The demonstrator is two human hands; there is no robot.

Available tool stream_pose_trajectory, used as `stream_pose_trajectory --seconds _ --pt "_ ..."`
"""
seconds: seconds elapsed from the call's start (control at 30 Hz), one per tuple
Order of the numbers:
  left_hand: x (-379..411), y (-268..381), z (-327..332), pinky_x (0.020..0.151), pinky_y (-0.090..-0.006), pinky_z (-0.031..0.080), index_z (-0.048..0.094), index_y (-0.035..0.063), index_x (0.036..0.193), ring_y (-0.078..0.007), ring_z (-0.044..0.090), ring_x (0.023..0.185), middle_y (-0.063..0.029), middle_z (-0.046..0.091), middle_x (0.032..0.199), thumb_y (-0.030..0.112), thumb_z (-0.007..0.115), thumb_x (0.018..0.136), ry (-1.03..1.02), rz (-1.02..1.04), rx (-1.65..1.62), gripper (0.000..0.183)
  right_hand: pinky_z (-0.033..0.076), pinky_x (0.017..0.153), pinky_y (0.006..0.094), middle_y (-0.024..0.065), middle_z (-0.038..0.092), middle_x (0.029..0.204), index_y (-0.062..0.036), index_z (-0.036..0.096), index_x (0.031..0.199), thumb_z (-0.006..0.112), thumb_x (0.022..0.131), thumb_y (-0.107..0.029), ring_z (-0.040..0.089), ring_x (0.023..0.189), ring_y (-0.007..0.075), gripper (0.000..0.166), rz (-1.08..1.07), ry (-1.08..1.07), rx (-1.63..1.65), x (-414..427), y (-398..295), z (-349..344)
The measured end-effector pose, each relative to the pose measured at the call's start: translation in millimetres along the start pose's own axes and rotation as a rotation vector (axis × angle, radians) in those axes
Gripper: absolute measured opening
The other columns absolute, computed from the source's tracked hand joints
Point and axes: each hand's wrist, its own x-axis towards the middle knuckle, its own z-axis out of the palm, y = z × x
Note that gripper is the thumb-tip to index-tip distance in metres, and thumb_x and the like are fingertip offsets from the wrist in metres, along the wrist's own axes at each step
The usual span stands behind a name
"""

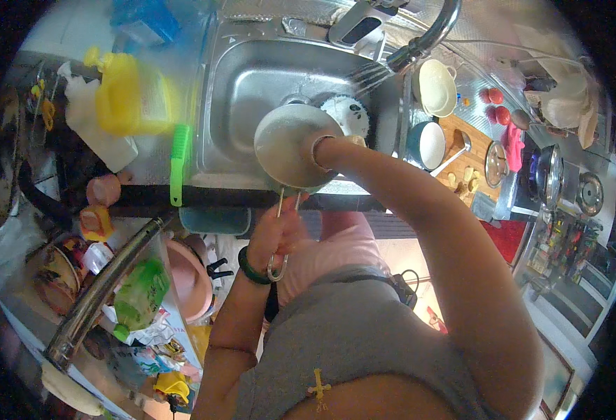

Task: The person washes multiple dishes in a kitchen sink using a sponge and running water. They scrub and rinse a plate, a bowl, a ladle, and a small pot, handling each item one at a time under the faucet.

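My left hand [280,228] is closed around the looped wire handle [278,266] of a pale-lined pan [279,139]. The pan is held over the front of a stainless steel sink [229,100], its inside facing up. My right forearm reaches across from the right, and my right hand [309,151] is inside the pan, blurred, so its fingers cannot be made out. Behind the pan, a white round item with dark spots [347,114] lies in the sink. Water sprays from the faucet head [402,59] towards the sink's back right.
Left of the sink stand a yellow jug [135,97] and a bright green-handled tool [178,163]. On the right are a cream dish [436,88], a bowl [429,146] and a cutting board [455,128] with a ladle [452,155]. A metal rail [106,289] crosses at lower left.
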Motion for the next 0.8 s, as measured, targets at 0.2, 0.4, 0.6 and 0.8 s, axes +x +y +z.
stream_pose_trajectory --seconds 0.2,0.4,0.6,0.8 --pt "4 3 -3 0.034 -0.0187 0.023 0.043 0.0056 0.121 -0.0033 0.027 0.038 0.006 0.031 0.052 0.003 0.044 0.084 -0.01 -0.012 0.125 0.037 0.047 0.076 0.0377 0.0151 0.063 0.096 -0.0083 0.061 0.103 0.056 0.078 -0.023 0.06 0.089 0.0292 0.03 -0.32 -0.018 0.942 -13 -22 -27" --pt "13 33 -7 0.034 -0.0179 0.023 0.038 0.0116 0.127 -0.0035 0.026 0.041 0.0053 0.032 0.059 0.015 0.041 0.091 0.133 0.019 0.349 0.037 0.047 0.076 0.038 0.0168 0.063 0.092 -0.0069 0.059 0.106 0.057 0.077 -0.024 0.06 0.084 0.0312 0.034 0.088 0.669 0.943 -19 -38 -64" --pt "54 61 -22 0.032 -0.0202 0.024 0.042 0.0086 0.121 -0.0052 0.029 0.039 0.0029 0.035 0.057 0.012 0.037 0.092 0.287 0.125 0.671 0.03 0.049 0.075 0.0352 0.018 0.063 0.09 -0.0041 0.059 0.106 0.058 0.078 -0.026 0.062 0.081 0.0302 0.036 0.372 0.967 1.325 -55 -6 -13" --pt "100 82 -70 0.042 -0.0319 0.038 0.049 0.0027 0.109 -0.0156 0.046 0.047 -0.0056 0.048 0.062 0.008 0.037 0.088 0.5 0.549 1.561 0.024 0.047 0.081 0.0334 0.0199 0.061 0.1 -0.0046 0.054 0.114 0.064 0.072 -0.026 0.061 0.089 0.0299 0.049 0.49 0.87 1.547 -52 12 50"
